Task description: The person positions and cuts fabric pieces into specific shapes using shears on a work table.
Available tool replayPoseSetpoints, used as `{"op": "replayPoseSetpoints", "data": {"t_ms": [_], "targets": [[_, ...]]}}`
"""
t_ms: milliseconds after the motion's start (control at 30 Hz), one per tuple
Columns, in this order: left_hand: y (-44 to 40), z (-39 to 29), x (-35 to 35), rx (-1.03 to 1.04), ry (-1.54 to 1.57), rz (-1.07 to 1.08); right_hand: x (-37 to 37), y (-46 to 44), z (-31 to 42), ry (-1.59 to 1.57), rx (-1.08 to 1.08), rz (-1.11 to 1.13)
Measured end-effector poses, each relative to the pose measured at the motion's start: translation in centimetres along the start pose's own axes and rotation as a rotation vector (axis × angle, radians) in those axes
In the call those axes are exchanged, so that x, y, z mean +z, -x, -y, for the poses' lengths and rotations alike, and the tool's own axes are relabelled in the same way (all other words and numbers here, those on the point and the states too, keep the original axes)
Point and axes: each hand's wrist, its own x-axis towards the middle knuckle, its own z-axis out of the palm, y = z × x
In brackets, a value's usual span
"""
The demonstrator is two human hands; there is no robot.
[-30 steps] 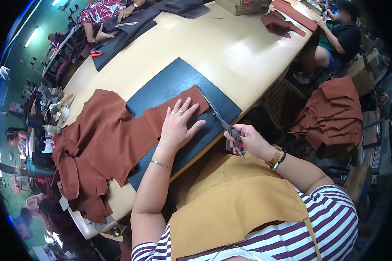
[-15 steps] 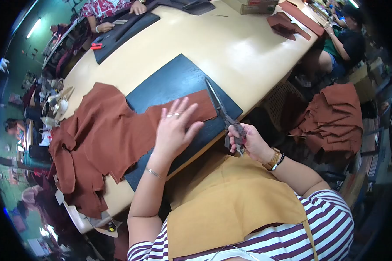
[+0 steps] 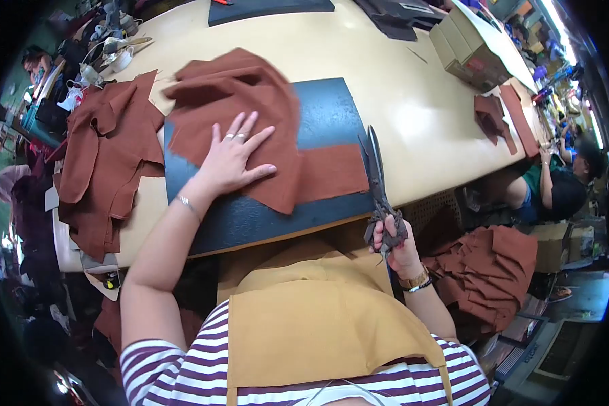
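My left hand (image 3: 233,157) lies with spread fingers on a reddish-brown piece of fabric (image 3: 254,88), which is bunched and folded over. Under it rests a dark blue board (image 3: 328,111). A flat strip of the same fabric (image 3: 335,171) extends from beneath the fold to the board's right side. In my right hand (image 3: 402,254) are scissors (image 3: 375,159), their handles wrapped in dark cloth. The blades point away from me, just beside the strip's right end, and look almost closed. More brown fabric (image 3: 108,145) is heaped left of the board.
A cardboard box (image 3: 468,51) stands at the table's (image 3: 413,135) far right, near brown scraps (image 3: 492,122). Below the right edge is a large pile of brown fabric (image 3: 487,274). A co-worker (image 3: 555,179) sits beyond it. Brushes and containers (image 3: 118,54) stand far left.
The view has turned. Part of the brown fabric under my left hand is now folded over on the board, apart from the heap at left. My right hand still holds the scissors.
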Motion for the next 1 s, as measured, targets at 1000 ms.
{"op": "replayPoseSetpoints", "data": {"t_ms": [1000], "targets": [[6.3, -10.0, -0.5, 0.1, 0.984, 0.048, -3.3, -1.3, 3.1, 0.262, 0.381, 0.502]]}}
